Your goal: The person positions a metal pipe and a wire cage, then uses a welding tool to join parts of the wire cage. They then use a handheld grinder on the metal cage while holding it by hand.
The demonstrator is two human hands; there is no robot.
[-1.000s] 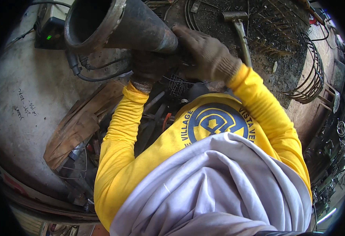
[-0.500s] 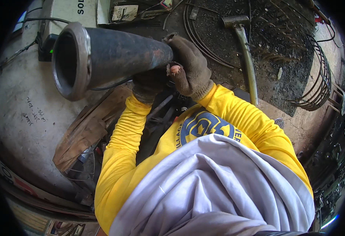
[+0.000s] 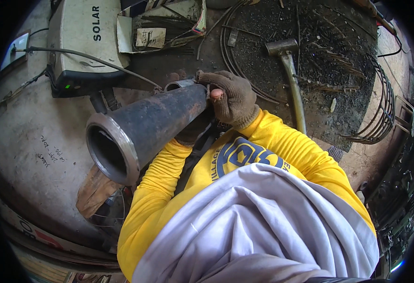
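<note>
A dark steel pipe (image 3: 155, 120) slants across in front of me, its thick, bright-rimmed open end (image 3: 112, 148) facing the lower left. At the upper right end of the pipe, my right hand (image 3: 235, 96) in a brown knitted glove is closed around the edge, with a bare thumb tip showing through the glove. My left hand (image 3: 188, 137), also gloved, supports the pipe from below; its fingers are hidden behind the metal. A short metal ring or pipe piece (image 3: 182, 84) shows just behind the pipe, beside my right fingers.
A hammer (image 3: 289, 75) lies on the dark, debris-strewn bench plate (image 3: 325, 101). Bent wire rods (image 3: 381, 108) curve at the right. A white device (image 3: 86, 37) with a cable (image 3: 93, 59) stands at the upper left, beside a box of thin rods (image 3: 169, 28). Brown cardboard (image 3: 93, 191) lies lower left.
The pipe's wide end has swung down and toward me, and the ring piece behind it has come into sight. Both hands have stayed on the pipe.
</note>
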